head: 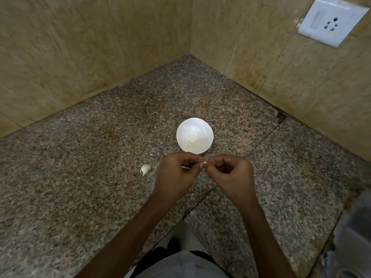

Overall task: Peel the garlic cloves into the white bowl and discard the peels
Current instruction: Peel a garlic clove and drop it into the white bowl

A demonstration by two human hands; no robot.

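A small white bowl (194, 135) stands on the granite counter, with a few pale peeled garlic pieces (191, 144) in its bottom. Just in front of the bowl my left hand (176, 175) and my right hand (230, 175) meet fingertip to fingertip. Between them they pinch a small garlic clove (203, 163), of which only a pale sliver shows. A thin strip of peel (185, 167) sticks out under my left fingers. One unpeeled clove (145, 168) lies on the counter to the left of my left hand.
The speckled granite counter (90, 167) runs into a corner of beige tiled walls (60, 57). A white wall socket (331, 21) sits at the upper right. A steel sink edge (353, 237) shows at the lower right.
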